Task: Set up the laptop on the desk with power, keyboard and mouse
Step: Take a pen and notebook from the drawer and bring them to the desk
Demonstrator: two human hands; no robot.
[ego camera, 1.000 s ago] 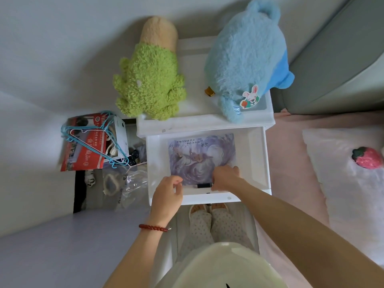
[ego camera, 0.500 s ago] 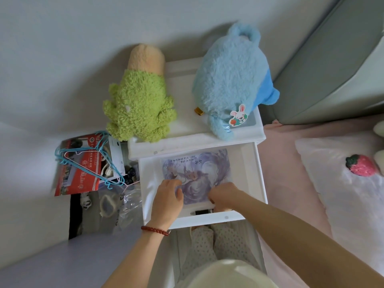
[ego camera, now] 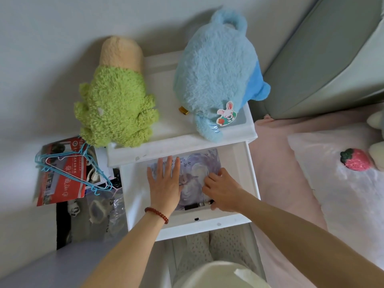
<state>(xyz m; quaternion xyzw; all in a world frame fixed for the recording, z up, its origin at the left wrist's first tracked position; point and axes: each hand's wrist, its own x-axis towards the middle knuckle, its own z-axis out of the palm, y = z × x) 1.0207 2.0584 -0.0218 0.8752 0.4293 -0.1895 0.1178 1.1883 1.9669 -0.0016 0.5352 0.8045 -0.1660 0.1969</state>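
Observation:
A purple illustrated mouse pad [ego camera: 196, 163] lies flat in the open white drawer [ego camera: 187, 228] of a small cabinet. My left hand [ego camera: 165, 183] presses flat on the pad's left half, fingers straight and spread. At the pad's right lower corner my right hand [ego camera: 222, 192] curls its fingers on the pad's edge and covers that corner. A black pen [ego camera: 195, 206] lies along the pad's near edge, just under my right thumb. No laptop, keyboard, mouse or power cable is in view.
A green plush [ego camera: 116, 107] and a blue plush [ego camera: 216, 69] sit on the cabinet top. To the left lie a red brochure [ego camera: 62, 181] and blue hangers [ego camera: 68, 163]. A pink bed [ego camera: 276, 183] with a strawberry toy [ego camera: 356, 162] is on the right.
My left hand has gone from the drawer's front edge onto the pad and now lies flat with straight fingers. My right hand has shifted to the pad's right corner.

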